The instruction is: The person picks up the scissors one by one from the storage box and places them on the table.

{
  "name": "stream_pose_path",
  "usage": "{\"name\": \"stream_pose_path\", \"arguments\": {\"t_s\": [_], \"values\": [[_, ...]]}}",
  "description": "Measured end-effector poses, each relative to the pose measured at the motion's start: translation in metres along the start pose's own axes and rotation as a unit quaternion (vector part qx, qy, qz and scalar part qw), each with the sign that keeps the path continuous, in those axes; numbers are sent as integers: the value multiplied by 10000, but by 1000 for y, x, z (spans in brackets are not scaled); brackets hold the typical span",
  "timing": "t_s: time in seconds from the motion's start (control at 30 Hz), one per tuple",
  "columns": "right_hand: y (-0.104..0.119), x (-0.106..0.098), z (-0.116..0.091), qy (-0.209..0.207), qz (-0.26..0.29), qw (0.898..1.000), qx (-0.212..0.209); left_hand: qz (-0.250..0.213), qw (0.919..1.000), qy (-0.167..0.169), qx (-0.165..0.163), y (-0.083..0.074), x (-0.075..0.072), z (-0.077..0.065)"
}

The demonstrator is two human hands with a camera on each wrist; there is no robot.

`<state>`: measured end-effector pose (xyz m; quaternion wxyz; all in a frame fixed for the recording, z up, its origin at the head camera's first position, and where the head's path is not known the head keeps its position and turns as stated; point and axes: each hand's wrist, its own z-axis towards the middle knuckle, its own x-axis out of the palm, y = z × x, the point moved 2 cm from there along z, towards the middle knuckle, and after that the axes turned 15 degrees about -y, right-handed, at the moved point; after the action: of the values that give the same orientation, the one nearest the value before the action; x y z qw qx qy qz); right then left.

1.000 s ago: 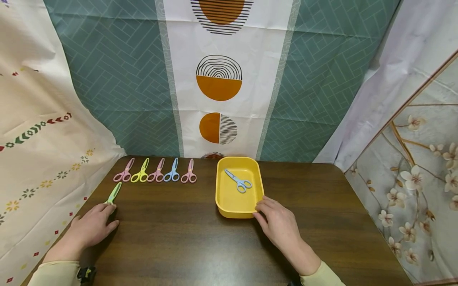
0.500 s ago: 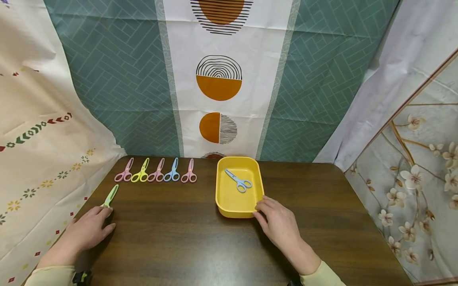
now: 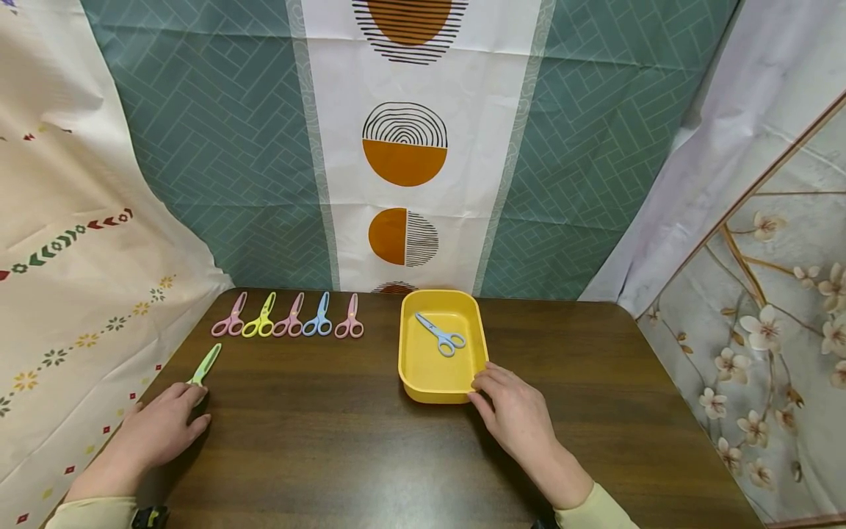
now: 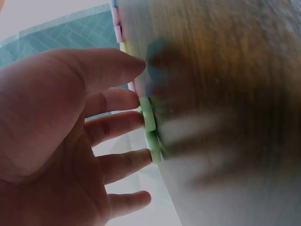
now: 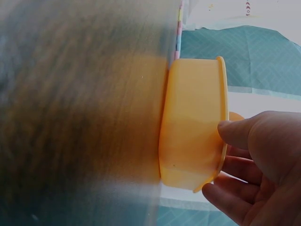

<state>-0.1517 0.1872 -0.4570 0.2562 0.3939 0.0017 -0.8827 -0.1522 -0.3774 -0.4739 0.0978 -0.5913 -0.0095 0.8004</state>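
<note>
My left hand (image 3: 161, 426) rests at the table's left side, its fingertips on the handle rings of small green scissors (image 3: 208, 361). In the left wrist view the fingers are fairly straight, and the thumb stays apart from the green rings (image 4: 148, 114). At the near right corner of a yellow tray (image 3: 436, 397), my right hand (image 3: 518, 411) holds the rim, thumb on the front wall and fingers along the side. Blue scissors (image 3: 440, 335) lie inside this tray. The green scissors' rings are mostly hidden under the left hand in the head view.
Along the table's back left, several scissors stand in a row: pink (image 3: 229, 316), yellow (image 3: 259, 316), pink (image 3: 288, 316), blue (image 3: 318, 316) and pink (image 3: 349, 317). Hanging cloths (image 3: 568, 147) border the dark wooden table (image 3: 317, 441) behind and at both sides.
My left hand has drawn the green scissors a little toward the near left, mostly in the earlier half second. The leftmost pink scissors shifted slightly. The right hand and tray have stayed put.
</note>
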Motion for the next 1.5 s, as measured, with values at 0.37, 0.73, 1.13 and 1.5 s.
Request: {"name": "stream_pose_path", "arguments": {"t_s": [0.37,0.73,1.13,1.5], "values": [[0,-1,-1,-73,33,10000,-43,45,9999,-66,-117,-5,-3,5],[0,0,0,-35,9,10000,-22,67,9993,-355,-109,-9,-6,5],[-1,0,-1,-5,9,10000,18,78,9973,-727,88,-35,-14,2],[-1,-1,0,-22,60,10000,-3,87,9922,-1206,314,-70,-10,6]]}}
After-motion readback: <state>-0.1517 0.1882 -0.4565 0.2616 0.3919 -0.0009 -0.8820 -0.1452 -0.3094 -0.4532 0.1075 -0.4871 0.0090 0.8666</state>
